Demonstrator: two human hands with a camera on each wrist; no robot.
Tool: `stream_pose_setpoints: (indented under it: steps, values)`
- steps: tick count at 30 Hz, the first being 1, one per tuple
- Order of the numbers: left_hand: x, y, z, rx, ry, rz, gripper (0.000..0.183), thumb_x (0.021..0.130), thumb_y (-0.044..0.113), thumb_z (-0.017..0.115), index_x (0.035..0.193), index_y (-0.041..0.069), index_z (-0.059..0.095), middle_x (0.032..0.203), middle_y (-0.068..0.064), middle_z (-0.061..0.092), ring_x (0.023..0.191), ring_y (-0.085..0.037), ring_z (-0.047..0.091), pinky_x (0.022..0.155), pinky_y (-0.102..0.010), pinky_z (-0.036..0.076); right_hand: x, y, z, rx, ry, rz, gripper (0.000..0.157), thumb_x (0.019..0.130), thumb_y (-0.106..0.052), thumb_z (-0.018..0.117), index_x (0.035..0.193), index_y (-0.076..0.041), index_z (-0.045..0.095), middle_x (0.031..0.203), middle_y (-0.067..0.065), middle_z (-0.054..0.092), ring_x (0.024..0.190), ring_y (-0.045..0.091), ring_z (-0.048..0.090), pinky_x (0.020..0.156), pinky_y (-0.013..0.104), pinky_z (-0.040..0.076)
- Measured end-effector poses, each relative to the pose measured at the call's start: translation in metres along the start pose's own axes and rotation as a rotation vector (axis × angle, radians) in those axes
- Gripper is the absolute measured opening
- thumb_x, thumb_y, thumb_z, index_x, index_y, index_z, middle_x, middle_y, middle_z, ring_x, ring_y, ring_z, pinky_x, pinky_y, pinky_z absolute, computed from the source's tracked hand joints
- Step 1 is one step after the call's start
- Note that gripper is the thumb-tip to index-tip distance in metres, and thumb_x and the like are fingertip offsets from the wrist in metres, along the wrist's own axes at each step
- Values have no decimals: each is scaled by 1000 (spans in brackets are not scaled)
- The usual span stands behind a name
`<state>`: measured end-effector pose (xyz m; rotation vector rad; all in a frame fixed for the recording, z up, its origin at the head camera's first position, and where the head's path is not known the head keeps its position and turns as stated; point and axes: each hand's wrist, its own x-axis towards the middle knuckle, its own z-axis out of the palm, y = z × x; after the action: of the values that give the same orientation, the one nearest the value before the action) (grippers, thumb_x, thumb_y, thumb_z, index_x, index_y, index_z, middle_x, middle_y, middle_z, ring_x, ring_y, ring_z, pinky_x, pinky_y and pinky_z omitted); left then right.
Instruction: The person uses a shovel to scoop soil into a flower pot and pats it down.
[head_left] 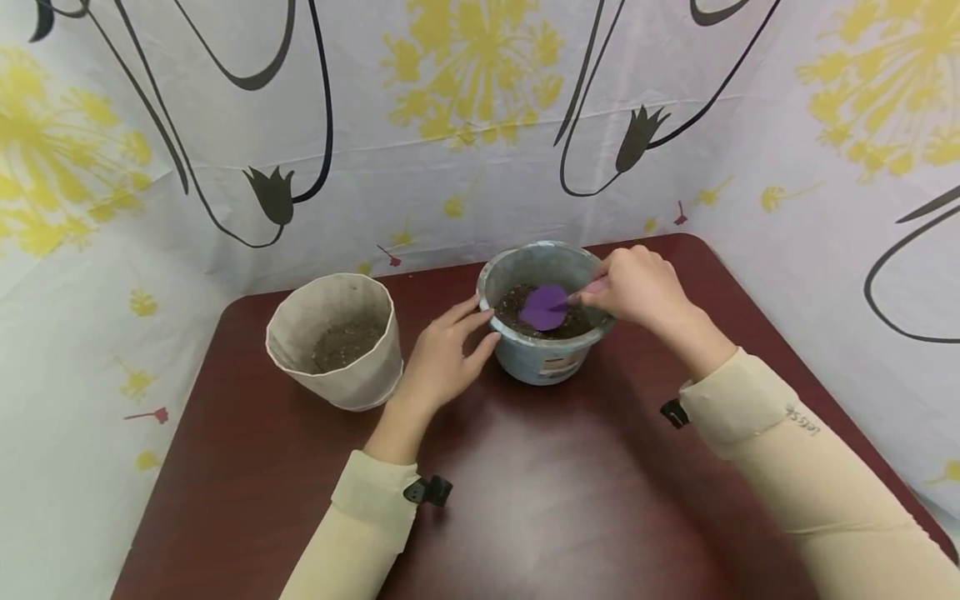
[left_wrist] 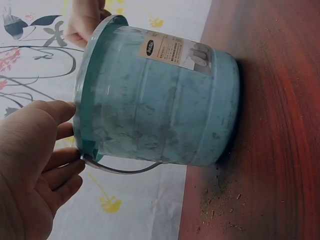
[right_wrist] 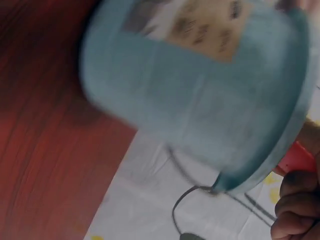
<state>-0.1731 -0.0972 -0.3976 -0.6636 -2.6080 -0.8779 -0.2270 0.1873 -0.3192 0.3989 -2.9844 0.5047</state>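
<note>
A light blue bucket (head_left: 517,354) stands on the table with dark soil (head_left: 517,302) inside. My right hand (head_left: 637,283) grips the handle of a small trowel with a purple blade (head_left: 544,307); the blade lies over the soil, inside the rim. In the right wrist view, part of the reddish handle (right_wrist: 298,159) shows beside my curled fingers (right_wrist: 295,200). My left hand (head_left: 441,354) touches the bucket's left rim with loosely extended fingers. The left wrist view shows the thumb (left_wrist: 60,109) against the rim and the bucket's wire handle (left_wrist: 122,171) hanging down.
A cream pot (head_left: 375,367) with some soil (head_left: 345,343) in its bottom stands to the left of the bucket. Crumbs of soil (left_wrist: 220,210) lie on the dark red table (head_left: 540,500). Patterned cloth walls (head_left: 480,192) rise behind and beside the table.
</note>
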Motion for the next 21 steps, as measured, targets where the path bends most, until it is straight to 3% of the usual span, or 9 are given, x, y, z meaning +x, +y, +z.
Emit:
stream_pose_setpoints:
  steps: [2,5,7,10,11,14,18,21]
  values:
    - [-1,-1,1,-4,-4,-3,41,99,32,67,134,10,68,148,-9,55,131,-29,57,108,-45,46,-2,4,-5,-72,9,-35,23,82,-35,82,92,-14,84,83,8,75,73,35,67,59,53,51]
    - [-1,-1,1,-11,-5,-2,42,99,32,67,135,10,67,149,-9,54,131,-29,56,108,-45,46,-3,8,-14,-172,98,-128,20,83,-31,81,81,-11,78,73,11,71,65,40,64,54,56,49]
    - [0,-1,1,-14,2,6,42,99,31,67,134,9,67,149,-10,54,131,-29,56,108,-45,46,-2,10,-17,-240,189,-229,19,84,-26,81,75,-11,73,63,9,64,54,39,59,47,55,46]
    - [0,-1,1,-13,8,18,42,99,31,67,134,8,67,148,-11,54,131,-29,56,108,-45,46,-1,15,-12,-273,290,-417,11,84,-20,82,82,-11,77,57,7,54,46,33,52,40,50,43]
    - [0,-1,1,-12,6,19,42,99,31,67,134,8,67,148,-11,54,131,-29,56,108,-45,46,-1,16,-10,-274,300,-476,6,84,-17,82,86,-12,79,56,6,53,44,31,51,38,48,42]
    - [0,-1,1,-13,-6,15,42,99,32,67,135,9,67,148,-11,54,131,-29,56,108,-45,46,-2,18,-5,-230,244,-595,13,82,-15,83,95,-18,83,60,1,57,47,25,55,39,43,43]
    - [-1,-1,1,-17,-9,6,43,99,32,67,135,10,66,149,-11,53,132,-29,56,109,-45,45,-3,16,-11,-196,184,-607,13,77,-15,87,89,-20,82,61,-3,62,51,21,59,42,41,44]
    - [-1,0,0,-15,-7,-2,43,98,33,68,134,9,67,149,-11,53,131,-31,56,109,-46,45,-1,12,-16,-246,263,-601,10,78,-15,86,85,-19,79,58,0,57,46,22,53,38,43,41]
